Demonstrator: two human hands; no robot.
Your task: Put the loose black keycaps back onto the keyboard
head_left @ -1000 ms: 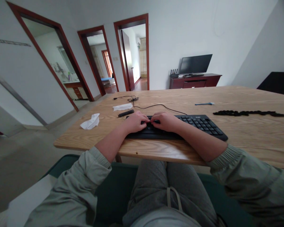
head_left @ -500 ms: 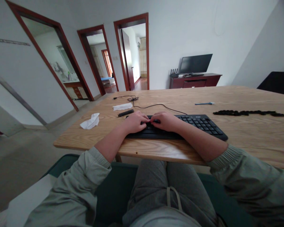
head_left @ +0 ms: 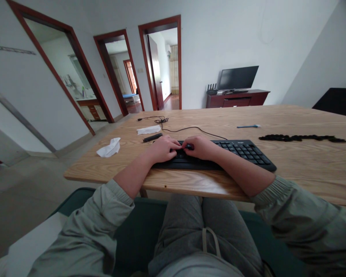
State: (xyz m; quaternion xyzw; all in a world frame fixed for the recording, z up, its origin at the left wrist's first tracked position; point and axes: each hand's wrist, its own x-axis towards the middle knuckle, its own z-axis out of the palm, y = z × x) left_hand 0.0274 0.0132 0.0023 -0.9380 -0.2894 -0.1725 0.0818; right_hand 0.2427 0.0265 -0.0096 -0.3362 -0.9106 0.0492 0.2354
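A black keyboard [head_left: 248, 154] lies near the front edge of a wooden table [head_left: 305, 165]. Both my hands sit close together over its left half. My left hand [head_left: 163, 149] has its fingers curled down onto the keys; what they hold, if anything, is hidden. My right hand [head_left: 202, 148] is closed, its fingertips pinching a small black piece [head_left: 189, 146] that looks like a keycap, right next to my left fingers. A long row of loose black keycaps [head_left: 302, 137] lies on the table to the right.
Left of the keyboard are a crumpled tissue [head_left: 109, 148], a second tissue [head_left: 149, 130] and a short black bar [head_left: 152, 137]. The keyboard's cable [head_left: 190, 129] runs back across the table. A blue pen [head_left: 248, 126] lies farther back. A TV [head_left: 238, 78] stands against the wall.
My hands stay on the left half of the keyboard; my right fingertips have shifted slightly around the small black piece. The view drifted a little.
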